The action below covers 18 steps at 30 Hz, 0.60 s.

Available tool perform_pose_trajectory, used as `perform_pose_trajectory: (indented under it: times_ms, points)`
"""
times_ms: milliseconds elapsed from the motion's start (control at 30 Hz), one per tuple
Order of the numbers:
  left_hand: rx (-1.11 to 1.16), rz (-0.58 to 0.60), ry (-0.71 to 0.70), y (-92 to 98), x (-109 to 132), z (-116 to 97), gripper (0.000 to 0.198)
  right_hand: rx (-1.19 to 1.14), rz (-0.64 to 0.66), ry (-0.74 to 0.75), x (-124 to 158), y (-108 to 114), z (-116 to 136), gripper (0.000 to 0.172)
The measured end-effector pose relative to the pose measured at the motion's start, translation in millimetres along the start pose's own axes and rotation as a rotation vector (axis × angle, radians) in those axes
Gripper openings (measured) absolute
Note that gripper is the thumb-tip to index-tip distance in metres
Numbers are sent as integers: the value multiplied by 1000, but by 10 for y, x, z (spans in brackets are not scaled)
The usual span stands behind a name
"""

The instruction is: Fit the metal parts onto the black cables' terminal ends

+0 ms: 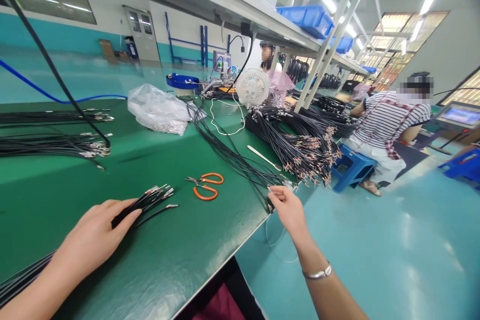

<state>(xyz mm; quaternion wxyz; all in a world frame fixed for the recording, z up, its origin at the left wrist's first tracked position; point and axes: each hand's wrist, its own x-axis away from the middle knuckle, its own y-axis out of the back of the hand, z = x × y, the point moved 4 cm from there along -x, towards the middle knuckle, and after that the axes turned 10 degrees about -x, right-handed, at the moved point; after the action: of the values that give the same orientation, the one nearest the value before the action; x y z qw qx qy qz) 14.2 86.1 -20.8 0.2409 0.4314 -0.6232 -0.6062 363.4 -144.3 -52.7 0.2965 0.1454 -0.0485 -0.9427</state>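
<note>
My left hand is wrapped around a bundle of black cables, whose stripped ends with small metal terminals stick out past my fingers. One cable end in it points off apart from the others. At the table's right edge, my right hand pinches the end of a black cable; the fingertips partly hide it. Several loose black cables run from a plastic bag down to that spot. Between my hands, orange-handled scissors lie with their handles spread on the green table.
A large pile of black cables lies beyond my right hand, near a white stick. A clear bag of small parts, a white fan and more cable bundles stand around. A co-worker sits at right.
</note>
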Motion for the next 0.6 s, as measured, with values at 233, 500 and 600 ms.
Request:
perform_pose_trajectory:
  times_ms: [233, 500, 600]
  points:
    - [-25, -20, -39, -27, 22, 2, 44, 243, 5, 9, 128, 57, 93, 40]
    - [-84, -58, -30, 19, 38, -46, 54, 232, -119, 201, -64, 536, 390, 30]
    - [-124, -107, -15, 58, 38, -66, 59, 262, -114, 230, -236, 640, 410, 32]
